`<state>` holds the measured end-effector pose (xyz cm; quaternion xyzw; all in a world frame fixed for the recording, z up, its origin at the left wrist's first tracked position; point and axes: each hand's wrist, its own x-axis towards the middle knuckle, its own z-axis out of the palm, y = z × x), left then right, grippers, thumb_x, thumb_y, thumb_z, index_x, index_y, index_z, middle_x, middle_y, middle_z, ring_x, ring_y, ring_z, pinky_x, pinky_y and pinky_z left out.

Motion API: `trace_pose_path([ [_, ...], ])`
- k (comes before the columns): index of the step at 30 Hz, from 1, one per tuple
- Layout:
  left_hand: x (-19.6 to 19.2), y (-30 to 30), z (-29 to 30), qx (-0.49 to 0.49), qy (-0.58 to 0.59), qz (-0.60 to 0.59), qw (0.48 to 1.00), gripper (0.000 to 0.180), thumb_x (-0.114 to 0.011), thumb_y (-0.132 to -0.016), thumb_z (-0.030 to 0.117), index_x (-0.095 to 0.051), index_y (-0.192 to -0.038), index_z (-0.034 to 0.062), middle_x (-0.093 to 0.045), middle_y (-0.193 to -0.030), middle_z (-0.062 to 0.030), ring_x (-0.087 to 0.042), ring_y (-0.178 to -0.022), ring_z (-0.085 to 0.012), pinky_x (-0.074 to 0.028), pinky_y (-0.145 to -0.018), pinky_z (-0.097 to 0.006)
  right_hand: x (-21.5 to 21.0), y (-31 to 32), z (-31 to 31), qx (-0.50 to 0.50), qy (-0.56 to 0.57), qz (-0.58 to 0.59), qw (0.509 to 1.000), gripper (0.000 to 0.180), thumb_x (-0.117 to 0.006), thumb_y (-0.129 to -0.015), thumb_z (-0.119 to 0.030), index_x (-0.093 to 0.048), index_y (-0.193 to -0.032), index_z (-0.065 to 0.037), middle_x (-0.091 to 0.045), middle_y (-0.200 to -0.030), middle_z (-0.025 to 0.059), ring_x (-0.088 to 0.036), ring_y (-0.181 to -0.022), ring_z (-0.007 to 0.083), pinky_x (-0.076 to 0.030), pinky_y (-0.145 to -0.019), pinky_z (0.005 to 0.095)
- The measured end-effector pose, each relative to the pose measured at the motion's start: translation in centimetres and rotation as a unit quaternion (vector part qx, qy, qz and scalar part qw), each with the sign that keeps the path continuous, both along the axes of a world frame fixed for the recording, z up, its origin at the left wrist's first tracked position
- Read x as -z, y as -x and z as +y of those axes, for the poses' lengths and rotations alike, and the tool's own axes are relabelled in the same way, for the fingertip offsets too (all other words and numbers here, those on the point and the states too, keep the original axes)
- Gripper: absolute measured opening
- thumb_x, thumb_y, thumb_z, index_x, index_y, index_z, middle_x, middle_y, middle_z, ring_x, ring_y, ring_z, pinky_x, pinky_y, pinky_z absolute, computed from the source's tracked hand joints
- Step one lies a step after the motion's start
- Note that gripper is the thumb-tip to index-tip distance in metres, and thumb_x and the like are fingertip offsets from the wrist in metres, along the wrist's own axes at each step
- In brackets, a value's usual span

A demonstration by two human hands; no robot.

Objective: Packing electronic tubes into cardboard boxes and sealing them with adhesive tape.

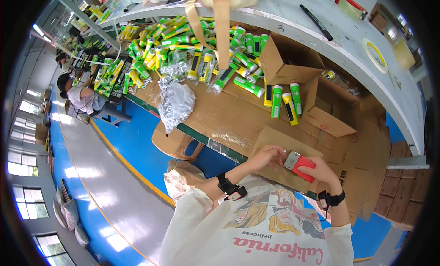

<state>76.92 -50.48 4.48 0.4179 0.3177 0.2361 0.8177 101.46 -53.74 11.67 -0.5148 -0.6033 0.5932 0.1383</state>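
Observation:
My right hand point(322, 170) is wrapped round a red tape dispenser point(306, 169) with a grey metal front and a toothed edge. That toothed end points at my left hand point(269, 157), whose fingers are curled and pressed together just beside it. What those fingers pinch, if anything, is too small to make out. Below both hands lies a closed cardboard box point(280, 141) at the table's near edge.
Two open cardboard boxes point(331, 108) point(288, 60) stand beyond, near several upright green and yellow flashlights point(277, 102). A big flashlight pile point(172, 34) and a clear plastic bag point(176, 105) lie left. A white shelf point(293, 14) overhangs the back. A person point(80, 94) sits far left.

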Motion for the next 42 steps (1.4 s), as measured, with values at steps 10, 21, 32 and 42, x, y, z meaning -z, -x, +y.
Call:
trace_pose_path([
  [10,-1.0,0.3,0.6,0.042,-0.034,0.099,0.994,0.038,-0.043,-0.094,0.038,-0.057,-0.099,0.0036,-0.061,-0.087,-0.0049,-0.061,-0.076,-0.0126,-0.052,-0.057,-0.026,-0.9,0.5,0.3,0.003,0.044,-0.020,0.999,0.028,-0.066,-0.082,-0.022,-0.063,-0.096,0.003,-0.060,-0.074,-0.0007,-0.052,-0.066,0.0046,-0.045,-0.059,0.0222],
  [21,-0.9,-0.5,0.2,0.019,-0.025,0.065,0.997,0.028,-0.044,-0.094,0.033,-0.055,-0.088,0.0072,-0.058,-0.077,-0.0002,-0.057,-0.069,-0.0082,-0.048,-0.051,-0.024,-1.4,0.9,0.2,-0.011,0.021,-0.033,0.999,0.031,-0.066,-0.082,-0.022,-0.062,-0.098,0.004,-0.062,-0.075,0.0016,-0.052,-0.069,0.0061,-0.046,-0.062,0.0242],
  [32,0.6,-1.4,-0.8,-0.111,-0.182,0.116,0.970,0.016,-0.055,-0.089,0.011,-0.055,-0.077,0.0010,-0.053,-0.062,0.0003,-0.049,-0.056,-0.0059,-0.040,-0.050,-0.022,-2.1,1.2,0.2,-0.047,-0.003,-0.088,0.995,0.035,-0.066,-0.081,-0.032,-0.063,-0.090,0.002,-0.062,-0.070,0.0039,-0.055,-0.064,0.0080,-0.046,-0.058,0.0249],
  [42,2.2,8.2,3.0,-0.231,-0.209,0.285,0.906,0.020,-0.064,-0.084,0.016,-0.058,-0.072,0.0017,-0.047,-0.055,0.0045,-0.039,-0.050,-0.0027,-0.029,-0.044,-0.022,-3.1,-0.8,0.7,-0.064,0.048,-0.147,0.986,0.036,-0.064,-0.082,-0.035,-0.063,-0.090,0.000,-0.063,-0.071,0.0041,-0.057,-0.061,0.0092,-0.046,-0.055,0.0255],
])
